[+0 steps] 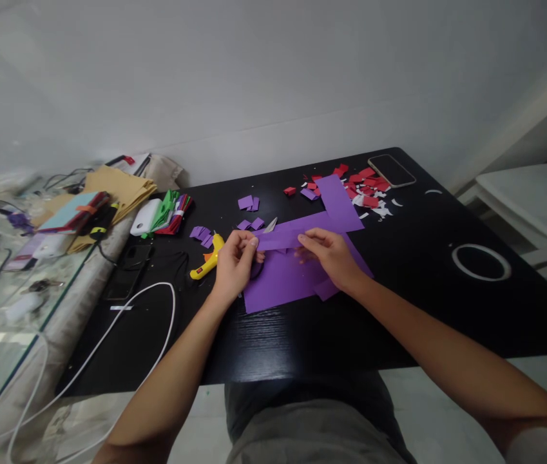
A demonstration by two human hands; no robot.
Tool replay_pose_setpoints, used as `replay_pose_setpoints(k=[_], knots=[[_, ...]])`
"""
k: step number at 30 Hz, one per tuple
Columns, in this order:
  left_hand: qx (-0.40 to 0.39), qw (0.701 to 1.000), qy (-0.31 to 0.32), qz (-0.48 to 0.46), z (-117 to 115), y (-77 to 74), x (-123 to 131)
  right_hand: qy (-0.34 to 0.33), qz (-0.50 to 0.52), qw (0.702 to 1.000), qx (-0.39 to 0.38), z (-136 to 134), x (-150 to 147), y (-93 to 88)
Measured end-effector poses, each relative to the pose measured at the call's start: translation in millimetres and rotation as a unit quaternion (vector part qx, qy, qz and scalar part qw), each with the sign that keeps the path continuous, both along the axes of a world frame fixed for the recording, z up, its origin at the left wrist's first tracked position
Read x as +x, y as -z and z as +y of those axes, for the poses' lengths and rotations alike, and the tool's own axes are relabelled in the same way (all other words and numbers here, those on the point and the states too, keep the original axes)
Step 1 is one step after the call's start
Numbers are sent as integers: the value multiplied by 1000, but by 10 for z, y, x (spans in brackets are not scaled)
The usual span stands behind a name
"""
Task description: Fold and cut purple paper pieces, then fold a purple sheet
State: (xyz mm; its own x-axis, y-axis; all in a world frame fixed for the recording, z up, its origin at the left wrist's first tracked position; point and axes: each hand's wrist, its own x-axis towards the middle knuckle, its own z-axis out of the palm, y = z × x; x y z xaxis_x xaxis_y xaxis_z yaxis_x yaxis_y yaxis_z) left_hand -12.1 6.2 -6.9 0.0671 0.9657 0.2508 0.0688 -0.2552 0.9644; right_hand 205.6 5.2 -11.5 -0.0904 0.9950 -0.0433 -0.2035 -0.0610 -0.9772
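Observation:
Between my two hands a strip of purple paper (278, 241) is stretched out level, just above larger purple sheets (278, 283) on the black table. My left hand (235, 261) pinches its left end between thumb and fingers. At the other end, my right hand (328, 256) grips it with thumb on top. Behind the strip, the tip of a pair of scissors (271, 225) pokes out; the rest is hidden. A yellow glue gun (207, 260) lies just left of my left hand. Small purple paper pieces (250, 203) lie in groups behind it.
Red and white paper scraps (367, 190) are scattered at the back right, near a phone (392, 170). A white ring (480, 262) lies on the right. At left are bundled coloured papers (171, 212), a dark phone (128, 274) and a looping white cable (172, 309).

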Motion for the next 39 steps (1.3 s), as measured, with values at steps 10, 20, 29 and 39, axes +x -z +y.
replay_pose_setpoints(k=[10,20,29,39], knots=[[-2,999,17,27,2,-136,-103,-35,-93,992,77,-67,1,-18],[-61,974,155,155,-62,-26,-42,-91,-136,982,91,-142,-91,46],[-67,973,180,126,-82,-70,7,-122,-92,987,48,-127,-98,26],[-46,980,150,124,-70,7,21,-117,-99,987,55,-115,-99,21]])
